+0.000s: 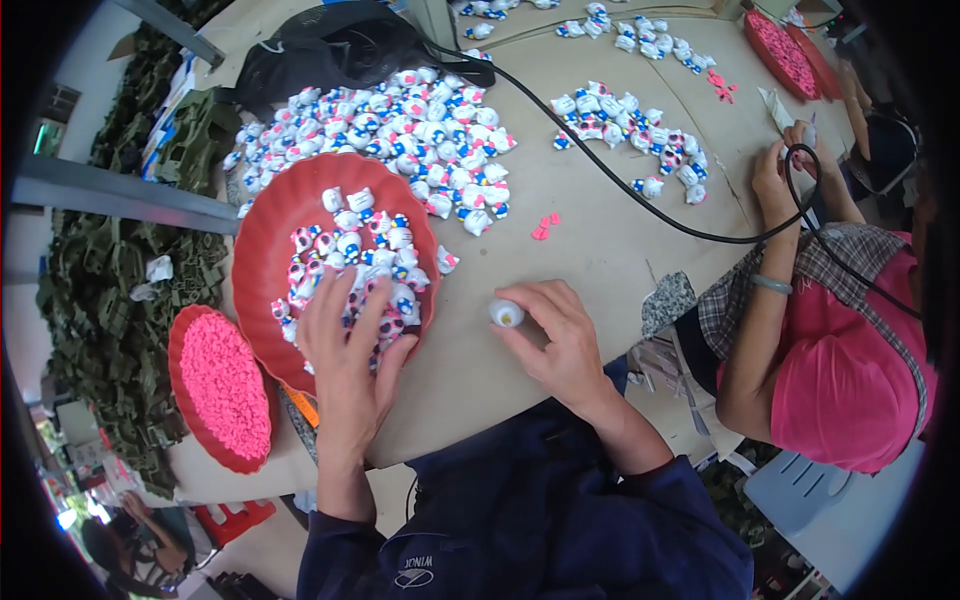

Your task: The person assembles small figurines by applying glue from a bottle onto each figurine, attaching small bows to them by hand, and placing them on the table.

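Note:
My left hand (350, 350) is over the near right part of a big red scalloped tray (262, 235), fingers apart and fingertips among small figurines (345, 243) of white, blue, pink and black. Part of the pile is hidden under that hand, and I see no figurine gripped in it. To the right, above the bare tabletop, my right hand (562, 335) pinches a small white round piece (507, 313) between thumb and forefinger. A yellowish spot shows in the middle of its end; its kind cannot be made out. A few pink bow-like pieces (545, 227) lie on the table beyond that hand.
A smaller red tray of pink pieces (225, 385) stands at left. Behind the big tray spreads a large heap of figurines (400, 130), with a black mesh cloth (340, 50) beyond. A black cable (620, 180) crosses the table. At right sits a co-worker in pink (840, 390).

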`<state>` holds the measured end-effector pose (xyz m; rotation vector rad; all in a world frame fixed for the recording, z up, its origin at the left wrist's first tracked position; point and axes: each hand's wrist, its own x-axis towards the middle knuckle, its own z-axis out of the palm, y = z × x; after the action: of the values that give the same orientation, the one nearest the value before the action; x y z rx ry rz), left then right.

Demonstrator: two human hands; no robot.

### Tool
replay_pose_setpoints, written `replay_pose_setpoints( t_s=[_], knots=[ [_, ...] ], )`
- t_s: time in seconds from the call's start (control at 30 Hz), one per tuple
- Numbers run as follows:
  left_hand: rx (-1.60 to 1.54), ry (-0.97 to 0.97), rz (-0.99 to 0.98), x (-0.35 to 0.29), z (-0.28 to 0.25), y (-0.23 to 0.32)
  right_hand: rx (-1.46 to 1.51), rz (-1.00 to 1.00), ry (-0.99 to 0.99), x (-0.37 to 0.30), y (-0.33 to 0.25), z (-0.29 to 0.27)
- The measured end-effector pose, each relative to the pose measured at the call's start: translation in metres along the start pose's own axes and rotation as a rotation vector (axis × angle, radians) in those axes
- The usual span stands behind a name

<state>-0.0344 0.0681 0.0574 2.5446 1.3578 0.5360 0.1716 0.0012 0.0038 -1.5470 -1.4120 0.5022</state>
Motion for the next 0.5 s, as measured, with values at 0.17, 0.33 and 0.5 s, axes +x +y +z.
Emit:
replay_pose_setpoints(
  t_s=[0.17, 0.33, 0.5],
  knots=[
    [0.274, -0.107, 0.003, 0.012, 0.001, -0.022, 0.015, -0.025, 0.012, -0.005, 0.003, -0.004],
    [0.422, -0.033, -0.109, 0.028, -0.003, -0.053, 0.044, -0.006, 0.054, -0.01, 0.005, -0.014],
    [0.222, 0.238, 0.049, 0.038, -0.02, 0.006, 0.071, -0.016, 0.11, -0.016, 0.011, -0.03]
  ],
)
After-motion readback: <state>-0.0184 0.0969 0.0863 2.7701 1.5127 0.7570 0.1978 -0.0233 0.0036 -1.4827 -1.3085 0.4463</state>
